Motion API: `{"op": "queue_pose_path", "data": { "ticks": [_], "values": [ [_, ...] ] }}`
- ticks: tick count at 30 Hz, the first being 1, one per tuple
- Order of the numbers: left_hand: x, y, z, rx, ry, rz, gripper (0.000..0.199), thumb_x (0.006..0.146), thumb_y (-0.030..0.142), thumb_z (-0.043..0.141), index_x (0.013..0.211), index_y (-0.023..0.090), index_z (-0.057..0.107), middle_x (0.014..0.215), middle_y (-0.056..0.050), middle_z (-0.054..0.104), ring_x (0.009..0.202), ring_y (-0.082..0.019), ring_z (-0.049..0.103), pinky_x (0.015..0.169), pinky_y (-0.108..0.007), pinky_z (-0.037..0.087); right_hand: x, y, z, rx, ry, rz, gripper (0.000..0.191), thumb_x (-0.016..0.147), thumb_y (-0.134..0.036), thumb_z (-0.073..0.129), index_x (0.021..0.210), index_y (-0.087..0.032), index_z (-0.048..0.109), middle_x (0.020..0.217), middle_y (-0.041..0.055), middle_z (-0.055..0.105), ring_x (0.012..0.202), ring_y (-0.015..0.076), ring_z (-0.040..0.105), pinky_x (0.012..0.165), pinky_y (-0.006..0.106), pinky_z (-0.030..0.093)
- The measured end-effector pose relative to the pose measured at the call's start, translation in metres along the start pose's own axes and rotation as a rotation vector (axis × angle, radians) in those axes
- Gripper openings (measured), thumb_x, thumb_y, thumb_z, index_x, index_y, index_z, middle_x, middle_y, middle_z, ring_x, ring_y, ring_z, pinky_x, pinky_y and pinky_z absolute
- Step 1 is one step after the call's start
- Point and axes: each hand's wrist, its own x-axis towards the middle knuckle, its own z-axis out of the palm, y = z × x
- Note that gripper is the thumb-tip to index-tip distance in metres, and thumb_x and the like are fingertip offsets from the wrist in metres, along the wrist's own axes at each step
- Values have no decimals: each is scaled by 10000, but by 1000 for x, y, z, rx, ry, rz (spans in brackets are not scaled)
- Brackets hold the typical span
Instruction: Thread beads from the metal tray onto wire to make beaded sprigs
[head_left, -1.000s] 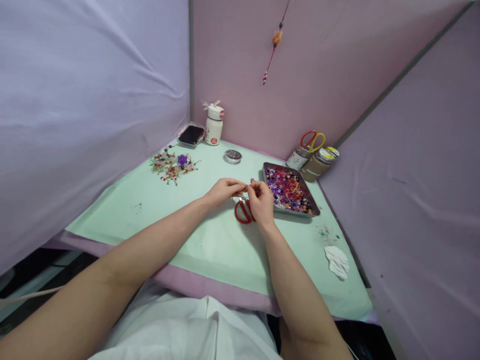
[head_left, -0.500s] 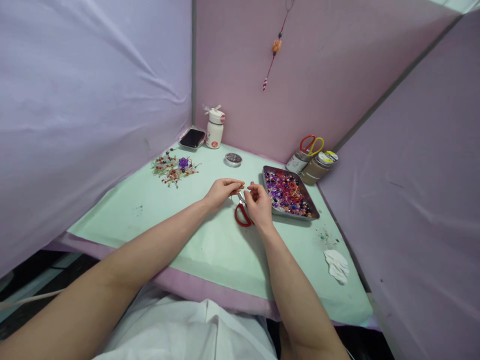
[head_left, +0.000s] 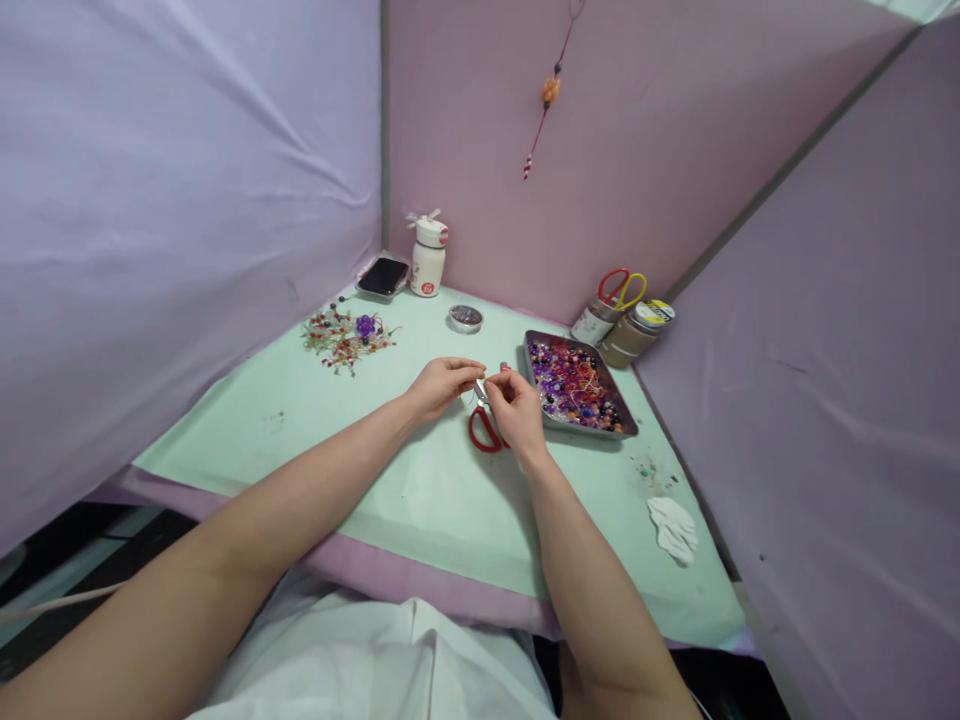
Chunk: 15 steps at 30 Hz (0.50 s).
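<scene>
A beaded heap [head_left: 349, 335] is lying toward the green cloth's [head_left: 442, 490] left edge, a stretch of cloth giving the left hand [head_left: 446, 385] room. Red-handled scissors [head_left: 484, 430] are resting partly beneath the right hand [head_left: 516, 405], just beside the bead tray's [head_left: 589, 431] left rim. Both hands are pinching thumb to fingertips, anything between being too small to tell.

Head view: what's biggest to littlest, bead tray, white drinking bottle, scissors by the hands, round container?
1. Metal bead tray
2. White drinking bottle and red-handled scissors: unsure, because the right hand hides part of the scissors.
3. Round container
</scene>
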Motion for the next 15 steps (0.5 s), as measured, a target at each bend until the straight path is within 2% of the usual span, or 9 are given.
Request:
{"op": "queue_pose_path", "data": {
  "ticks": [5, 8, 10, 15],
  "values": [
    [1, 0, 0, 63, 9, -11, 178, 604, 207, 736, 746, 116, 677, 698, -27, 640, 625, -77, 510, 688, -257, 397, 0, 0, 0, 5, 20, 1, 169, 808, -354, 548, 821, -193, 598, 712, -3, 586, 637, 136, 513, 655, 288, 441],
    [-1, 1, 0, 91, -25, -13, 161, 615, 212, 720, 738, 124, 663, 733, -40, 653, 668, -92, 534, 697, -259, 403, 1, -2, -3, -26, 107, -21, 198, 803, -316, 550, 947, -188, 596, 899, 41, 591, 711, 137, 530, 678, 285, 455],
    [-2, 1, 0, 110, -67, -18, 164, 618, 221, 719, 740, 129, 660, 764, -43, 655, 708, -102, 548, 717, -266, 407, 1, -4, -4, -38, 118, -36, 220, 807, -294, 540, 988, -187, 604, 1005, 67, 561, 747, 134, 538, 692, 285, 463],
    [-4, 1, 0, 136, -117, -34, 181, 621, 259, 736, 745, 141, 675, 768, -29, 634, 749, -113, 558, 763, -286, 416, 1, -7, -5, -79, 62, -60, 171, 823, -296, 534, 918, -192, 631, 964, 57, 555, 721, 131, 531, 668, 280, 454]
  ]
}}
